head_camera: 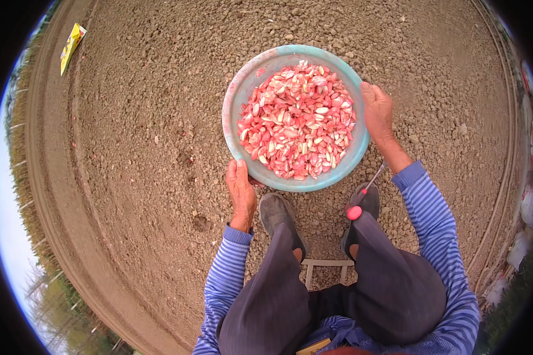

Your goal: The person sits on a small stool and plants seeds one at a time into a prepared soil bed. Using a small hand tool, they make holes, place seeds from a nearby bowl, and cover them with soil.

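Observation:
A round blue-green plastic basin point(271, 175) is held out above the soil, in front of my shoes. Pink-coated garlic cloves point(298, 120) fill it, some of them showing bare white. My left hand point(242, 191) grips the near left rim, thumb on top and fingers underneath. On the right side of the rim, my right hand point(377, 111) has its thumb over the edge. A hand tool with a red-ended handle and a thin metal shaft point(373, 176) slants by my right knee. Its far end is hidden near my right wrist.
Crumbly tilled soil point(160, 88) surrounds me, with shallow furrows point(77, 146) at left. A yellow packet point(71, 48) lies at upper left. Beneath me is the frame of a low stool point(328, 262). Whitish bags point(529, 204) line the right edge.

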Available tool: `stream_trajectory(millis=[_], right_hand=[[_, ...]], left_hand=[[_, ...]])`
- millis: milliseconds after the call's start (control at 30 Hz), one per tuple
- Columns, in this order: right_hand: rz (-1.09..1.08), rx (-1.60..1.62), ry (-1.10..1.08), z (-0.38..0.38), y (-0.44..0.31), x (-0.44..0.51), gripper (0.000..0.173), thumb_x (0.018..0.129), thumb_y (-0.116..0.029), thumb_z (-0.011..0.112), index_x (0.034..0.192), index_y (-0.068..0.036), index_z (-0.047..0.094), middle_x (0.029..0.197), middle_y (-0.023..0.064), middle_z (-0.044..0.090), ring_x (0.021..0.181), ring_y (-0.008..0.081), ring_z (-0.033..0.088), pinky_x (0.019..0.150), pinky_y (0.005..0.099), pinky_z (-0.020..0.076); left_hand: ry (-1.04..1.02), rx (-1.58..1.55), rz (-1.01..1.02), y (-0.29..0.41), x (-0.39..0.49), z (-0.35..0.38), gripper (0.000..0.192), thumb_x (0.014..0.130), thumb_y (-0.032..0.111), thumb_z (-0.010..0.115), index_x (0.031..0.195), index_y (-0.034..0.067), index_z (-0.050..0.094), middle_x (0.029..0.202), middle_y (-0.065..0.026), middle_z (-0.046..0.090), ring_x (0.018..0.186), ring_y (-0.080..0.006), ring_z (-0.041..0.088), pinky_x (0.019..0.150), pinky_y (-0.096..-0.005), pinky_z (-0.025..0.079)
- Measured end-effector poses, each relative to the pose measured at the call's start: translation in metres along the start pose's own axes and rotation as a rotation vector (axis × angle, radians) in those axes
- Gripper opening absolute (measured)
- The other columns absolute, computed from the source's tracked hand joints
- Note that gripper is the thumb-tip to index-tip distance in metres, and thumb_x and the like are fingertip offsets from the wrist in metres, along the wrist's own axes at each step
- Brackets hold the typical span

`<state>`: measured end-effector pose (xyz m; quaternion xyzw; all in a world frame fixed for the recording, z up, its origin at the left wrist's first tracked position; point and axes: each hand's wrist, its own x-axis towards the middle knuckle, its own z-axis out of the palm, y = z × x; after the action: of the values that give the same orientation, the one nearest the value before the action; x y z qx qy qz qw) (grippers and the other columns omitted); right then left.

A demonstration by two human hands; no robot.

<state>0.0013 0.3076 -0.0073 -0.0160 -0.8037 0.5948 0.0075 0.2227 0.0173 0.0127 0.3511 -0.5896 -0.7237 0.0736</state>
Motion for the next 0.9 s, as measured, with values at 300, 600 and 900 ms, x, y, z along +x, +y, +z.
stream_trajectory(millis=[300, 600, 900], right_hand=[[0.004, 0.023, 0.006, -0.007, 0.0, -0.008, 0.047, 0.109, -0.039, 0.062, 0.078, -0.006, 0.051, 0.071, -0.0054, 0.045, 0.071, 0.0055, 0.04, 0.059, 0.0289, 0.0385], [0.121, 0.01, -0.089, 0.01, 0.011, -0.019, 0.049, 0.11, -0.04, 0.061, 0.079, -0.003, 0.055, 0.069, -0.0036, 0.045, 0.07, 0.0073, 0.041, 0.061, 0.0308, 0.0414], [0.088, 0.02, -0.108, 0.019, 0.012, -0.019, 0.047, 0.11, -0.039, 0.06, 0.081, -0.003, 0.055, 0.069, -0.0025, 0.046, 0.069, 0.0079, 0.041, 0.06, 0.0311, 0.0412]], left_hand=[[0.001, 0.013, 0.019, 0.005, -0.013, 0.007, 0.033, 0.114, 0.035, 0.046, 0.113, 0.006, 0.06, 0.09, -0.0004, 0.068, 0.066, -0.008, 0.061, 0.056, -0.0253, 0.052], [0.081, -0.002, -0.037, -0.005, -0.021, -0.009, 0.03, 0.114, 0.035, 0.049, 0.108, 0.008, 0.061, 0.086, 0.002, 0.066, 0.063, -0.0057, 0.058, 0.052, -0.0235, 0.048], [0.114, 0.039, -0.009, 0.004, -0.028, -0.014, 0.031, 0.114, 0.033, 0.048, 0.107, 0.006, 0.062, 0.084, 0.0027, 0.065, 0.065, -0.0049, 0.056, 0.056, -0.024, 0.049]])
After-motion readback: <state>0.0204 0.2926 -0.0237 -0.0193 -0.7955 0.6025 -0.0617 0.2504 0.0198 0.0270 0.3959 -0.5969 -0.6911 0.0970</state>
